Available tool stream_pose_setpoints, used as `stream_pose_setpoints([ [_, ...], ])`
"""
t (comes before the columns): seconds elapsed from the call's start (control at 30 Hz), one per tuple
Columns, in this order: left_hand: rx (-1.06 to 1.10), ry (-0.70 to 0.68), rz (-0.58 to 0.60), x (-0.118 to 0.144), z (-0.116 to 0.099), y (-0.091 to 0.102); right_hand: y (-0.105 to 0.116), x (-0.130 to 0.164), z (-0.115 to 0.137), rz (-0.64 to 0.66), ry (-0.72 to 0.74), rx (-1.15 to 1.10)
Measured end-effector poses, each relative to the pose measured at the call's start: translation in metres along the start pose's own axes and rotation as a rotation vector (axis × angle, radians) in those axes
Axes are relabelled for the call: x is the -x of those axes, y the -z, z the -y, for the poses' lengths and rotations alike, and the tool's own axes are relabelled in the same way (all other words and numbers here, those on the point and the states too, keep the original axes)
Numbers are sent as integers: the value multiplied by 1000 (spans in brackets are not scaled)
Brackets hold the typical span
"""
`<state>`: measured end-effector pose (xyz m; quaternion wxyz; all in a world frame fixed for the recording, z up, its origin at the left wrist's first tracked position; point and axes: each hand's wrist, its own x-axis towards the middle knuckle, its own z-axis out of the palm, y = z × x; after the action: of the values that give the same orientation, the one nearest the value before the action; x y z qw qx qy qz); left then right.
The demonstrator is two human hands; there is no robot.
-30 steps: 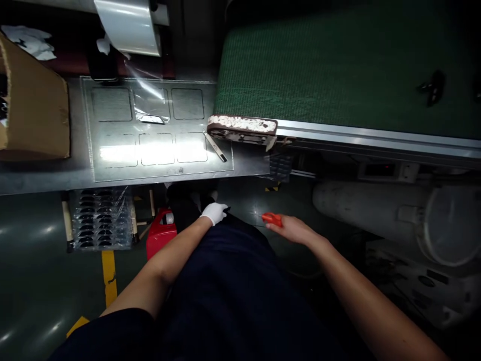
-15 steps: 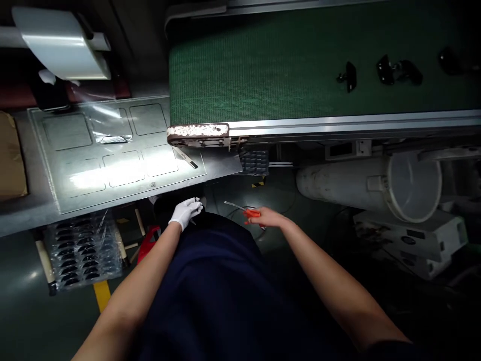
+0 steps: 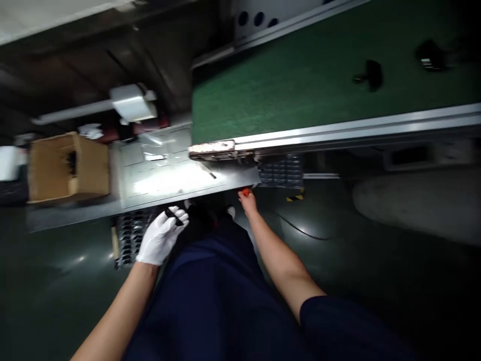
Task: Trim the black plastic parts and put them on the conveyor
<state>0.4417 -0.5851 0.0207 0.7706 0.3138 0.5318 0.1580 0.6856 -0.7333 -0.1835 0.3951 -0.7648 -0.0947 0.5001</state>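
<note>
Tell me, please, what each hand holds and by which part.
The left hand holds a black piece, the right hand an orange tool; which parts, I cannot tell.

The left hand (image 3: 160, 239), gloved, has come up and turned, so the small black piece (image 3: 174, 217) now shows across its fingers. The right hand (image 3: 248, 204) has swung inward, bringing the orange tool (image 3: 245, 192) just beside the corner of the table (image 3: 240, 177).

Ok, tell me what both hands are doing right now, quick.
Left hand: gloved, holding a black piece at the fingers.
Right hand: bare, closed on an orange tool, mostly hidden by the grip.
</note>
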Motion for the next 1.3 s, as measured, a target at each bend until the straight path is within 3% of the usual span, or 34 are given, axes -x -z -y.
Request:
stream_pose_setpoints([
  [0.13,75,-124,46,18,-29,-6,-29,9,30,262,-1,9],
  [0.27,139,-183,101,17,-54,11,-60,43,84,459,153,42],
  [0.43,202,-240,170,0,-85,52,-111,108,200,421,519,44],
  [0.53,212,-269,188,-13,-108,89,-161,128,264,443,850,163],
  [0.6,213,-293,180,-21,-123,117,-199,129,293,467,956,276],
  [0.83,192,-395,135,-37,-175,221,-316,108,354,648,846,460],
  [0.9,187,-419,141,-38,-191,252,-342,104,372,792,673,428],
  [1.0,174,-429,132,-37,-212,294,-380,97,392,1047,288,268],
  [1.07,160,-416,108,-36,-222,317,-404,92,400,1156,133,195],
  [1.13,165,-403,56,-37,-229,338,-426,85,404,1161,34,170],
  [1.2,196,-405,-52,-43,-237,362,-443,76,405,1081,-23,157],
  [1.3,255,-431,-334,-63,-259,413,-459,62,407,974,-22,152],
])
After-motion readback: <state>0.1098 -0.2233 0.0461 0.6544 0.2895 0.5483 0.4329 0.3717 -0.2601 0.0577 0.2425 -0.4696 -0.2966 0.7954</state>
